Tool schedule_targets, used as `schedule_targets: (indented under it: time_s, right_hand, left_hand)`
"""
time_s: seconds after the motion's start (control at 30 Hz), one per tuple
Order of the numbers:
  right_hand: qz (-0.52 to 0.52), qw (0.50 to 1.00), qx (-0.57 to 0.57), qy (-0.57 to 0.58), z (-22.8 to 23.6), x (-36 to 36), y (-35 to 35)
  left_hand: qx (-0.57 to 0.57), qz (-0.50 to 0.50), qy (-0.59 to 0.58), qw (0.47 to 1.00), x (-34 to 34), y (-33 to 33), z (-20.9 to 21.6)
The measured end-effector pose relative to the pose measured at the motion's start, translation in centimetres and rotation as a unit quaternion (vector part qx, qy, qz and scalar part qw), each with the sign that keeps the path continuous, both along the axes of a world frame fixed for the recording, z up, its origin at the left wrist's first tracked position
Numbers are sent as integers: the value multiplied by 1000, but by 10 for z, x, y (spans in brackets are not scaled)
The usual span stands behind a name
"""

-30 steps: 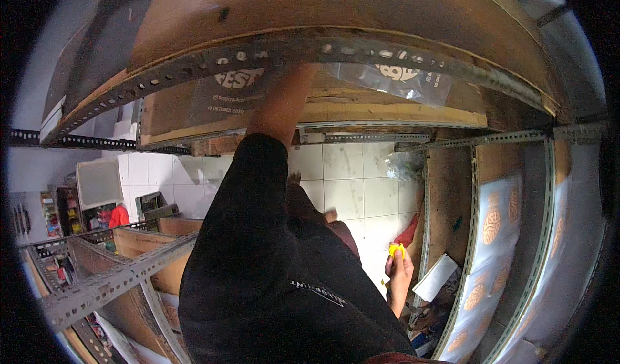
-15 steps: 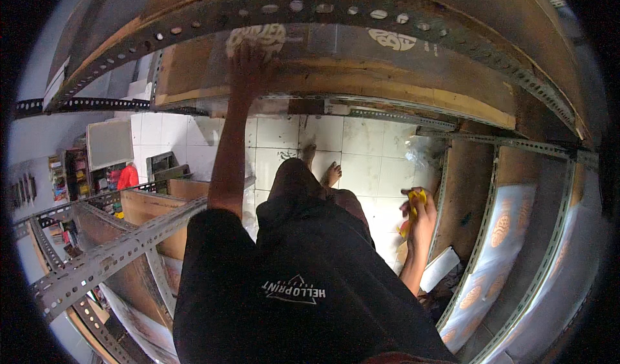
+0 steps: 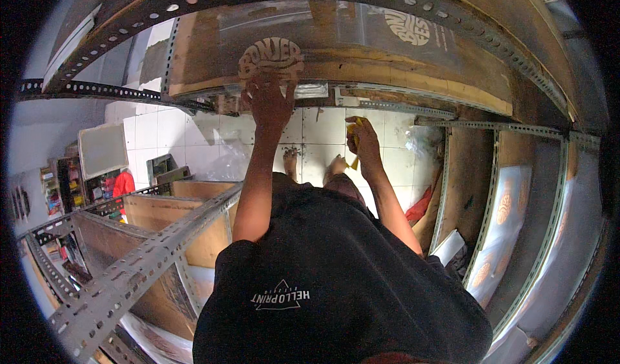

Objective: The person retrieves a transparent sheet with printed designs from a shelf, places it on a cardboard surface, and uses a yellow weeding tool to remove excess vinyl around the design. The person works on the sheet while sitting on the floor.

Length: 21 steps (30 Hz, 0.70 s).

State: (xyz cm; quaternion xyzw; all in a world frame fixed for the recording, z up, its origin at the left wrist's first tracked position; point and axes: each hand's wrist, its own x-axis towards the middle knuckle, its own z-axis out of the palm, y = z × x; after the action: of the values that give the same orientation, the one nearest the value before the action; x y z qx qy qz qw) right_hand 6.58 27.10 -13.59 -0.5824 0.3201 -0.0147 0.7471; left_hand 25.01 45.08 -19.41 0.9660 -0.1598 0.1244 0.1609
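The clear plastic sheet with a round pale print (image 3: 271,52) lies on the brown wooden shelf board (image 3: 413,76), under the left hand (image 3: 270,102), whose spread fingers rest over the print's lower edge, not closed round it. The right hand (image 3: 366,143) has its fingers curled tight on a small, crumpled yellow piece (image 3: 356,127). Half a second ago, print and left hand were farther from the board's front edge; the right hand was lower, farther right.
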Motion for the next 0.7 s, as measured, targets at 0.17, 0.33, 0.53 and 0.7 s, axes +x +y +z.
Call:
schedule_targets:
  time_s: [0.17, 0.33, 0.53, 0.7]
  right_hand:
    - [0, 999, -31, -41, 7, 21, 22]
    - [-28, 995, -79, -52, 3, 13, 23]
    - [-78, 990, -116, -13, 33, 0, 7]
    - [-109, 961, -245, -64, 18, 20, -16]
  left_hand:
    - [-26, -61, 29, 997, 26, 9, -4]
    - [-139, -107, -68, 982, 59, -20, -5]
    - [20, -221, -115, 968, 111, -17, -23]
    - [52, -305, -64, 949, 115, -15, 5]
